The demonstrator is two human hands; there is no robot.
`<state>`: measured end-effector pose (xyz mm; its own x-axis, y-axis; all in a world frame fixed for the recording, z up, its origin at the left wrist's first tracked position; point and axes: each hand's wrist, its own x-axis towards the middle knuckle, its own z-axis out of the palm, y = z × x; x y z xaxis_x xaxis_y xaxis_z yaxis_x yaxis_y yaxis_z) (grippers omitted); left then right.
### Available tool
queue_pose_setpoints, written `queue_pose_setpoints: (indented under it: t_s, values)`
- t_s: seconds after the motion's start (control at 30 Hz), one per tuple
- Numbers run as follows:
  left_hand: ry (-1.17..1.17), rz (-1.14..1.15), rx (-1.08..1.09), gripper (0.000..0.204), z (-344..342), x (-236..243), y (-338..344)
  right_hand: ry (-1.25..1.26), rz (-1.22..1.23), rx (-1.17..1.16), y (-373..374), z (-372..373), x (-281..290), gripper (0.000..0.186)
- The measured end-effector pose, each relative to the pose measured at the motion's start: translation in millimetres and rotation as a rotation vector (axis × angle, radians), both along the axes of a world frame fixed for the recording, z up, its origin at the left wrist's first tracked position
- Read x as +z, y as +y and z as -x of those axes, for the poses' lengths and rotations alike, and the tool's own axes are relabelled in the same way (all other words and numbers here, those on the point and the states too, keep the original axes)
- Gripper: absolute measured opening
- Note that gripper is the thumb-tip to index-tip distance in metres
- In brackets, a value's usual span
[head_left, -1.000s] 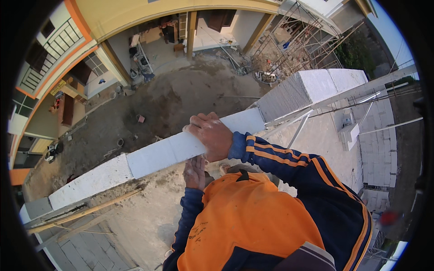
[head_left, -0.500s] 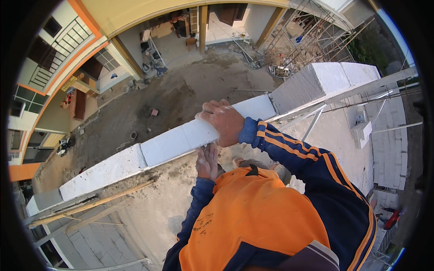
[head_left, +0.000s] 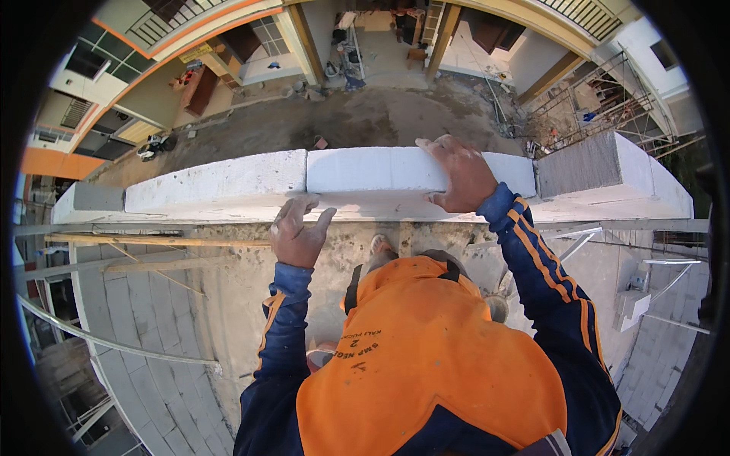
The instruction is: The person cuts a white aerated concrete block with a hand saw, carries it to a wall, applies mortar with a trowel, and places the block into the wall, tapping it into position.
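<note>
A row of white lightweight concrete blocks forms a wall top across the view. My right hand (head_left: pixel 460 173) grips a middle block (head_left: pixel 365 169), fingers over its top and thumb down its near side. My left hand (head_left: pixel 298 232) is lower, by the near face close to the joint with the block on the left (head_left: pixel 220 176). Its fingers and thumb are spread and hold nothing; whether the fingertips touch the wall I cannot tell. To the right stands a taller block (head_left: pixel 582 166) with a rough grey end. My right hand hides part of the middle block.
Beyond the wall, the muddy yard (head_left: pixel 334 118) lies well below. On my side, a wooden pole (head_left: pixel 160 239) and metal bars (head_left: pixel 114 338) cross at left. Several metal braces (head_left: pixel 582 245) stand at right. A concrete floor (head_left: pixel 243 304) and my foot (head_left: pixel 380 243) are below.
My view has turned, so the wall now runs level. My left hand has moved left and away from my right hand, its fingers spreading. My right hand remains on the block.
</note>
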<state>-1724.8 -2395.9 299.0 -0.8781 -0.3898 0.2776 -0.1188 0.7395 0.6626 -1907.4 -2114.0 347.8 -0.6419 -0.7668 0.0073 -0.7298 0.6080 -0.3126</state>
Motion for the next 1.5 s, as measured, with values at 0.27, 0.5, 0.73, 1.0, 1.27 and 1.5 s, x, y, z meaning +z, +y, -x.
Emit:
queue_pose_setpoints:
  t_s: [0.27, 0.5, 0.73, 1.0, 1.27, 1.5]
  values:
    - [-0.198, 0.654, -0.49, 0.108, 65.6, 46.0, -62.8, 0.141, 0.055, -0.04, 11.9, 5.1, -16.6, 0.097]
    - [-0.362, 0.715, -0.541, 0.101, 86.6, 49.3, -63.7, 0.118, 0.007, -0.087, 20.8, 12.9, -22.3, 0.099]
    - [-0.373, 0.691, -0.626, 0.096, 92.5, 52.3, -68.8, 0.138, 0.047, -0.075, 24.9, -0.8, -18.4, 0.101]
    - [-0.339, 0.657, -0.784, 0.099, 109.0, 54.7, -77.3, 0.227, -0.176, -0.426, 17.3, -31.5, -13.1, 0.12]
    - [-0.361, 0.511, -1.07, 0.098, 158.8, 51.1, 0.3, 0.526, 0.479, -0.919, 12.1, -139.7, -79.3, 0.084]
    - [-0.358, 0.535, -1.134, 0.092, 192.0, 38.5, 77.0, -0.871, 0.08, -1.652, -0.8, -401.3, -320.5, 0.062]
